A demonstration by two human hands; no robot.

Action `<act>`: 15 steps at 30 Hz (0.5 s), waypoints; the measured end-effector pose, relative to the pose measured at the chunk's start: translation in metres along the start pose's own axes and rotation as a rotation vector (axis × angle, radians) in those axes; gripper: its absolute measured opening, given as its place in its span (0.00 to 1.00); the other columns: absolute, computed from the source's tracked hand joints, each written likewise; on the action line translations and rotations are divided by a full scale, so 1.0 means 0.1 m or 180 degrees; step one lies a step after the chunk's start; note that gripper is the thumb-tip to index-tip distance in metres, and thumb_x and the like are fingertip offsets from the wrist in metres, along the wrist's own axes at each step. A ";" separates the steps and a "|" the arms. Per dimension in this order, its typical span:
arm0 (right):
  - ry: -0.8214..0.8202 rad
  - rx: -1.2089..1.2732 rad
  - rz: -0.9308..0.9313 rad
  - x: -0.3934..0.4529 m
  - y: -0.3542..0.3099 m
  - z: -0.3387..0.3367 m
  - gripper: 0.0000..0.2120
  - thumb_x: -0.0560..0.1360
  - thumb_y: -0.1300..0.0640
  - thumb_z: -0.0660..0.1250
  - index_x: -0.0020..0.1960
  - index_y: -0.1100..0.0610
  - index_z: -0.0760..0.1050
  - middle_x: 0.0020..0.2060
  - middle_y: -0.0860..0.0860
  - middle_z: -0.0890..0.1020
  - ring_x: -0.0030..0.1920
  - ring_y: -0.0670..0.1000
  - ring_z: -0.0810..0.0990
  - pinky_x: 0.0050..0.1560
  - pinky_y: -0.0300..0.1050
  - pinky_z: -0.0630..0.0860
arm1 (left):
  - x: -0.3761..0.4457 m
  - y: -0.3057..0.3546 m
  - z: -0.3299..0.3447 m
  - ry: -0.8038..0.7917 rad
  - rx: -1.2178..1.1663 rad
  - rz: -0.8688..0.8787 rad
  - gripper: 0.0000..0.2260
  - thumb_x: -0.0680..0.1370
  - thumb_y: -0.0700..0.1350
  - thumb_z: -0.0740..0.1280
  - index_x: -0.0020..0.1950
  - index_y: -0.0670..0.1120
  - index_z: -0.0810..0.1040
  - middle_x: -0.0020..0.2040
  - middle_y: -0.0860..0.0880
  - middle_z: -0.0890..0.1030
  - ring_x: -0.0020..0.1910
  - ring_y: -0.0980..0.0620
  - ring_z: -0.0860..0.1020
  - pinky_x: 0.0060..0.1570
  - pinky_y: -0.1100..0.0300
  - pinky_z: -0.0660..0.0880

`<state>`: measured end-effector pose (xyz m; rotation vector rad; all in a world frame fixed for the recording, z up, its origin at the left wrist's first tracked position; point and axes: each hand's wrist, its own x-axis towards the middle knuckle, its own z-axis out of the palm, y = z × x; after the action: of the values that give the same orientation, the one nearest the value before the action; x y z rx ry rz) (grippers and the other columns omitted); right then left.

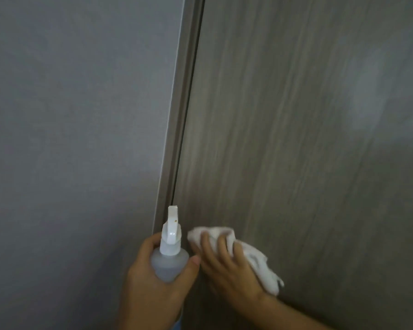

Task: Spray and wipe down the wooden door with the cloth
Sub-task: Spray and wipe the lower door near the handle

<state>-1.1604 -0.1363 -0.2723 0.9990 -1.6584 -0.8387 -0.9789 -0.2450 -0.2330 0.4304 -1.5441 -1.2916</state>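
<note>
The wooden door (296, 139) has grey-brown grain and fills the right part of the view. My left hand (150, 282) grips a translucent spray bottle (168, 258) with a white trigger head that points up along the door's left edge. My right hand (227, 263) presses a white cloth (260, 265) flat against the lower door, fingers spread over it. The cloth bunches out above and to the right of the fingers. The hand and cloth look slightly blurred.
A grey wall (69, 139) takes up the left side. A narrow door frame (179, 139) with a dark gap runs diagonally between wall and door. A pale sheen (365, 91) shows on the door's upper right.
</note>
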 end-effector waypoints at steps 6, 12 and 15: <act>0.0341 0.0555 -0.0028 -0.10 0.47 -0.13 0.50 0.64 0.35 0.76 0.80 0.53 0.68 0.69 0.60 0.71 0.58 0.66 0.71 0.52 0.62 0.77 | -0.03 0.19 -0.07 -0.0153 -0.0140 0.0135 0.22 0.64 0.44 0.84 0.52 0.56 0.79 0.40 0.62 0.84 0.40 0.62 0.82 0.39 0.69 0.76; 0.0824 0.0856 0.0845 0.52 1.76 -0.62 0.38 0.71 0.40 0.69 0.79 0.51 0.71 0.65 0.60 0.76 0.53 0.64 0.70 0.50 0.60 0.69 | 0.04 0.26 -0.11 0.0076 -0.0515 0.0142 0.26 0.56 0.63 0.75 0.51 0.57 0.79 0.42 0.61 0.84 0.42 0.61 0.83 0.40 0.69 0.77; 0.0883 0.0834 0.1113 0.86 2.13 -0.79 0.34 0.74 0.40 0.65 0.78 0.49 0.71 0.66 0.60 0.76 0.52 0.64 0.70 0.49 0.59 0.66 | 0.08 0.18 -0.14 0.0145 -0.0542 0.0154 0.29 0.55 0.64 0.75 0.51 0.52 0.82 0.41 0.60 0.84 0.41 0.60 0.83 0.41 0.67 0.77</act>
<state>-1.1472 -0.1296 -0.0297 0.9157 -1.6600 -0.2431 -0.9642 -0.2520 -0.2145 0.3101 -1.3860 -1.3540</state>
